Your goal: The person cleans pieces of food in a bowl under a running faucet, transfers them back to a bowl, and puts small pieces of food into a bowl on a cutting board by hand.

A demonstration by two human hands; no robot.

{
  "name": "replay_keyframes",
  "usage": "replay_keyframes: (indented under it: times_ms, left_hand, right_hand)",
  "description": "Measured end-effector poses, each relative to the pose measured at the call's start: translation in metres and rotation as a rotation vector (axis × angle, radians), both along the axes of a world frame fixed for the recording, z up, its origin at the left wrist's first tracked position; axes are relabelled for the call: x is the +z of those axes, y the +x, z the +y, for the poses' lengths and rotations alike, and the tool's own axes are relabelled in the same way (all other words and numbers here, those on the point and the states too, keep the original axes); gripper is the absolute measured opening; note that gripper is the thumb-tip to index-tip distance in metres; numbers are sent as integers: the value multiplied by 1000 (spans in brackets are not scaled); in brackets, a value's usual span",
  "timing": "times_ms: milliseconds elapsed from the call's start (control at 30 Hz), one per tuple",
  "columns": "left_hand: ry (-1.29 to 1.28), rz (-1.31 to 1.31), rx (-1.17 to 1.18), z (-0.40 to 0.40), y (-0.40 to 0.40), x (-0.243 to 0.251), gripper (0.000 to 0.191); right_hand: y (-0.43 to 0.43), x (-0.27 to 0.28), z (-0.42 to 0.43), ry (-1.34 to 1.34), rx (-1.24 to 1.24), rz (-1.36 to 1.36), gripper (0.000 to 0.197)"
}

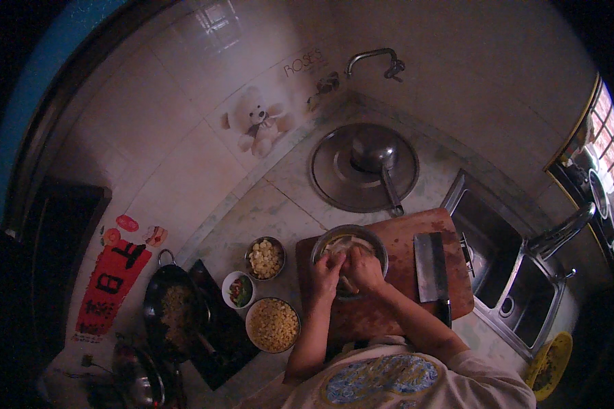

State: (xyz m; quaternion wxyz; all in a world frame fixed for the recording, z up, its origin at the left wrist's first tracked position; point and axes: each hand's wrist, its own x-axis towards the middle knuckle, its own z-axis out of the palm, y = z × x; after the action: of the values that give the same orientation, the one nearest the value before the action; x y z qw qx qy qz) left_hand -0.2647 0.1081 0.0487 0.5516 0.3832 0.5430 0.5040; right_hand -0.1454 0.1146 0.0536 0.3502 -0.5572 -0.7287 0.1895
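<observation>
My left hand [329,272] and my right hand [364,270] are close together over a round metal bowl [385,250], fingers bent inward. Pale pieces of food [349,286] lie in the bowl, some under my fingers; what they are is unclear, and my hands hide whether I grip any. The bowl stands on the left part of a wooden cutting board [404,317]. To the right of my hands, a cleaver [431,268] lies flat on the board, its dark handle towards me.
Left of the board stand a bowl of pale chunks [265,259], a small white bowl of chopped green and red pieces [240,291] and a bowl of yellowish bits [272,325]. A wok [171,312] is further left. Behind are a large lid [332,179] and ladle [376,153]; right, a double sink [522,276].
</observation>
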Motion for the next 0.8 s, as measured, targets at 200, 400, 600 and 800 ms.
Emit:
replay_keyframes:
  times_ms: [200,400,600,800]
  left_hand:
    - [-79,-123,127,-5,9,-4,34]
    - [-213,-245,136,-10,5,-9,30]
    - [-171,-192,165,-13,10,15,30]
    - [-87,-38,110,-9,-4,6,31]
  right_hand:
    - [6,1,4,-201,79,-89,27]
    - [15,-23,14,-369,133,280,35]
    - [15,-36,16,-296,106,677,26]
    - [17,-6,13,-479,330,591,25]
